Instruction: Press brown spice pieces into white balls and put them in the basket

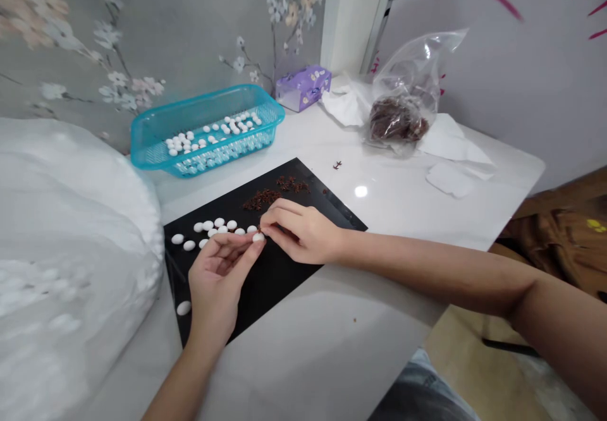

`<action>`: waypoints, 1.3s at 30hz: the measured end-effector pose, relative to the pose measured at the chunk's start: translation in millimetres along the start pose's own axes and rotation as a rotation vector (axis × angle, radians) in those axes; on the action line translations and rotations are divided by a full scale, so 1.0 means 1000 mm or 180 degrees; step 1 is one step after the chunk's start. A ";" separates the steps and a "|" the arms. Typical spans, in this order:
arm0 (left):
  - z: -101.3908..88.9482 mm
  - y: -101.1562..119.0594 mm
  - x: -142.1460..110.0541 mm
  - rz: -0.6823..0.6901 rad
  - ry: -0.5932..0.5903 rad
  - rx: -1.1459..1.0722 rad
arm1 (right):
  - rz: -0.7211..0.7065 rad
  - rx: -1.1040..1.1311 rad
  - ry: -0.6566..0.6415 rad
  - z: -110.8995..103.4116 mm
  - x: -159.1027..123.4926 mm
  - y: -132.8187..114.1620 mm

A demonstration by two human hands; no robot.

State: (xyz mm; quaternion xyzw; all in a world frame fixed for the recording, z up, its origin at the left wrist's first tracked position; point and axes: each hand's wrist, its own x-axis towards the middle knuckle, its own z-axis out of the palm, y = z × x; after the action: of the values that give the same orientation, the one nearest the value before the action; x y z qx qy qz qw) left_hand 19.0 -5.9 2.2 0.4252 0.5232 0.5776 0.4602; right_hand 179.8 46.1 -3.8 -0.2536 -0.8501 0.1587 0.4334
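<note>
- Left hand (217,275) pinches a white oval piece (258,237)
- Right hand (308,234) pinches a brown bit (259,229) against it
- Brown pile (262,200) lies just beyond the grip

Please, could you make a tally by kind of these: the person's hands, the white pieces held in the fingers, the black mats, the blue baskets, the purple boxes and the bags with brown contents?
Hands: 2, left hand and right hand
Held white piece: 1
Black mat: 1
Blue basket: 1
Purple box: 1
Bag with brown contents: 1
Total: 7
</note>
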 end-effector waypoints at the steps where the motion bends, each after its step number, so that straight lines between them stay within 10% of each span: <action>1: 0.000 0.000 0.000 0.0014 -0.0010 -0.0011 | 0.0028 -0.0005 0.0047 0.000 0.000 0.000; 39: 0.000 0.001 -0.002 -0.0061 0.0145 0.0053 | -0.0123 0.0004 -0.0220 0.003 -0.002 0.002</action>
State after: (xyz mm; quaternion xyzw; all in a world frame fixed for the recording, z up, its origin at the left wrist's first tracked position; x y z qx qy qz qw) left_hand 19.5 -8.2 3.1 0.4107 0.5424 0.5784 0.4501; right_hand 178.6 46.5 -7.4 -0.2313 -0.8692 0.1594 0.4069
